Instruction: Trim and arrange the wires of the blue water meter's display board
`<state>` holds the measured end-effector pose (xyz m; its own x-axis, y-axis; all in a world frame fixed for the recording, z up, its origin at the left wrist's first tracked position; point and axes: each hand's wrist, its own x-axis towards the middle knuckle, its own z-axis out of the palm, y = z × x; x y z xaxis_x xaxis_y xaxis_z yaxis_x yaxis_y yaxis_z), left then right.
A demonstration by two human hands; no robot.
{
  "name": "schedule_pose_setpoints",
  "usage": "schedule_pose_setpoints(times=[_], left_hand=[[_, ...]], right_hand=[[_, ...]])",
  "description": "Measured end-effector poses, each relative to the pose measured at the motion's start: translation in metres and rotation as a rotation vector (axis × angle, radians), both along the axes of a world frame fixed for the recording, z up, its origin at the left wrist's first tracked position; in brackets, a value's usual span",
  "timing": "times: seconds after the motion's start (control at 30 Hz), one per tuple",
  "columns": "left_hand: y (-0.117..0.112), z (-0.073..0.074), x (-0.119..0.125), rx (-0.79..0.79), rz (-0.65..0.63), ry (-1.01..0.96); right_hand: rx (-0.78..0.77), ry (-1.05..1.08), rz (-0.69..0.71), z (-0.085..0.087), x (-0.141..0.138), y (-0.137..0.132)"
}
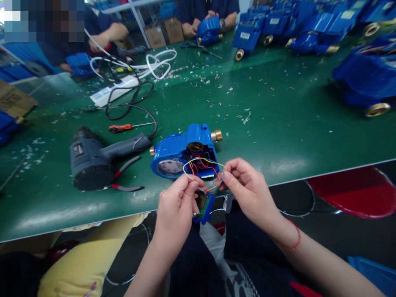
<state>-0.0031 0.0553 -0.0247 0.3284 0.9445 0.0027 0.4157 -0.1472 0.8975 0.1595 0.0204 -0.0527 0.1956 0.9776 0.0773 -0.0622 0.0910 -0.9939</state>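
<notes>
A blue water meter (182,150) with brass ends lies opened on the green table (278,123) near its front edge, with coloured wires (204,165) spilling out of it. My left hand (176,206) is closed, pinching the wires and holding a small blue module with a green circuit board (203,205) below the table edge. My right hand (247,187) is closed in a pinch on the same wire bundle, just right of the left hand. A red string bracelet circles my right wrist.
A dark heat gun (95,159) and red-handled pliers (126,181) lie left of the meter, beside an orange screwdriver (123,128). A power strip (113,90) with cables sits behind. Several blue meters (309,24) crowd the far right. Two people work across the table. Wire scraps litter the surface.
</notes>
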Motion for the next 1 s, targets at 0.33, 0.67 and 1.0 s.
schedule_pose_setpoints(times=[0.33,0.67,1.0], left_hand=[[0.006,0.010,0.001,-0.204,-0.167,-0.013],[0.007,0.004,-0.001,-0.274,-0.094,-0.119],[0.008,0.008,0.003,-0.268,-0.018,-0.236]], right_hand=[[-0.131,0.516,0.016,0.007,-0.007,0.011],[-0.112,0.367,0.151,-0.003,-0.005,-0.003],[-0.008,0.052,0.051,-0.001,-0.014,-0.005]])
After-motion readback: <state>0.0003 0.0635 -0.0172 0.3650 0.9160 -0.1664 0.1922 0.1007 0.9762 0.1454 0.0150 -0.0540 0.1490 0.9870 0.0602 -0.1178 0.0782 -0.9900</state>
